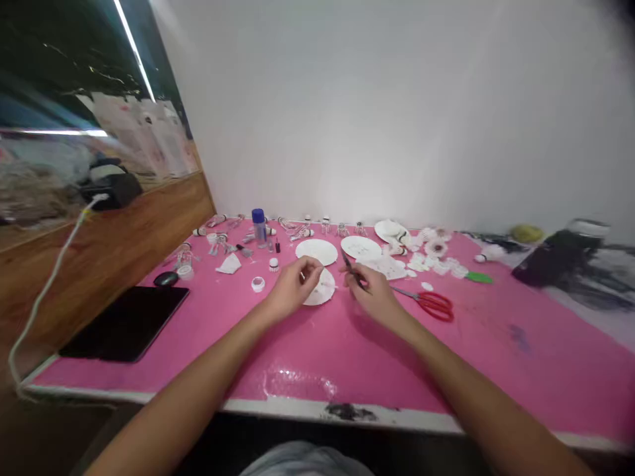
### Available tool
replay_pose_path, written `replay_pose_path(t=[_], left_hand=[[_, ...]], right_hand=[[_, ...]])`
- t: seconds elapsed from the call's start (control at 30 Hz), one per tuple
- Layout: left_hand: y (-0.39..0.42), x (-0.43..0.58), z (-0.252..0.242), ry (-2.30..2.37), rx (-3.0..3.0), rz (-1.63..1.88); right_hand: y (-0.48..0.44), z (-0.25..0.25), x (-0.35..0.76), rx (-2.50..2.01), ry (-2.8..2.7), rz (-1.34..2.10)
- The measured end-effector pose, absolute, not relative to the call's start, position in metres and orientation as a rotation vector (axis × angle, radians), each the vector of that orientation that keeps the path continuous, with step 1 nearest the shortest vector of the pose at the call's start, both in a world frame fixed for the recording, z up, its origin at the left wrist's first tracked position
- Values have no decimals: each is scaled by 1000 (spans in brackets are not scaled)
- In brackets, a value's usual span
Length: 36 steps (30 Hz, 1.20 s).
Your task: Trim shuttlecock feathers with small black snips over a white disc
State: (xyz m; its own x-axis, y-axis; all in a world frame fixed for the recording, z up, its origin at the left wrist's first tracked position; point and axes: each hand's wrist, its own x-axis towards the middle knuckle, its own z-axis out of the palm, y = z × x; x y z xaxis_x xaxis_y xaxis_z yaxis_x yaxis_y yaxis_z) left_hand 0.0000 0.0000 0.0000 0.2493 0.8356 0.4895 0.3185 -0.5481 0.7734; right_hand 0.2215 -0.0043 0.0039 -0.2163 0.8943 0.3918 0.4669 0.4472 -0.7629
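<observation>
White disc [317, 298] lies just right of the nearer left hand [294, 285], curled, its grasp unclear; the right hand [371, 289] grips tweezers [346, 262].

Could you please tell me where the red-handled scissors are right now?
In the head view, the red-handled metal scissors lie on the pink tabletop, just right of the right hand, with a small white oval piece just beyond them.

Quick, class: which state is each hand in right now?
Left hand: fingers curled by the nearest plate; whether its grip holds anything cannot be told.
Right hand: closed, holding a slim, dark tool.
</observation>
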Motion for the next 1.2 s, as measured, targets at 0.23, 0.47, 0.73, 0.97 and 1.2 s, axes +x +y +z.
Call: replay_pose_path(t=[0.23,0.47,0.73,0.97,1.2], left_hand=[[-7,3,-3,1115,2282,1112],[-11,7,-1,1097,2338,1067],[-11,8,0,1058,2216,1048],[-11,8,2,974,1983,1067],[-6,8,1,897,1720,1196]], right_hand=[[-16,8,208,-1065,-1682,953],[-18,3,202,-1034,-1521,1089],[-12,-1,205,-1038,-1505,1072],[-11,-6,204,-992,-1260,1298],[-12,-4,204,-851,-1030,1558]])
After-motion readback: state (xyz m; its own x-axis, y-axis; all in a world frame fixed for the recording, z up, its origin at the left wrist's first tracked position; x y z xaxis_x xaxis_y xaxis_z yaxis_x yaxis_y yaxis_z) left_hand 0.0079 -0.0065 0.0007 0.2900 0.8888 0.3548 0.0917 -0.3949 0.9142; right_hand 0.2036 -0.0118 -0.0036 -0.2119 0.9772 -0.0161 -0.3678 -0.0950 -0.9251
